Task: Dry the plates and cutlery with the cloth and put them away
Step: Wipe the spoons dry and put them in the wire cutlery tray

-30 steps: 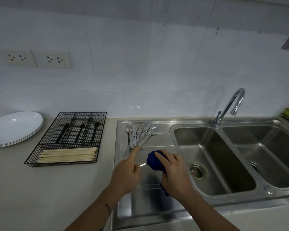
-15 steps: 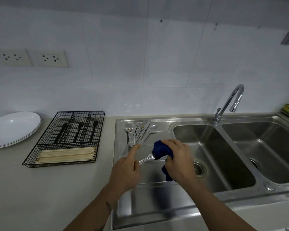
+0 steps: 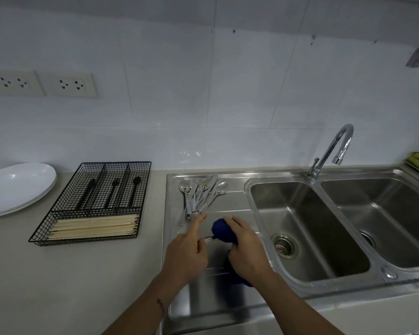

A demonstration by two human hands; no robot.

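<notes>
Drying of a single piece of cutlery over the draining board. The right hand grasps the blue cloth, bunched around the working end of a steel utensil; the left hand pinches the exposed handle, forefinger extended toward the pile. Compared with half a second before, both hands have drawn back toward the person and slightly lower over the draining board, while a second before they sat in nearly the present position; the cloth remains wrapped over the same end. This back-and-forth suggests a rubbing stroke in progress, so the utensil is probably not yet dry. Its type cannot be told, as the head is hidden in the cloth. The undried cutlery pile lies at the far end of the draining board, just beyond the left forefinger. The wire cutlery tray, holding black utensils and chopsticks, stands on the surface to the left, with stacked white plates beside it.
</notes>
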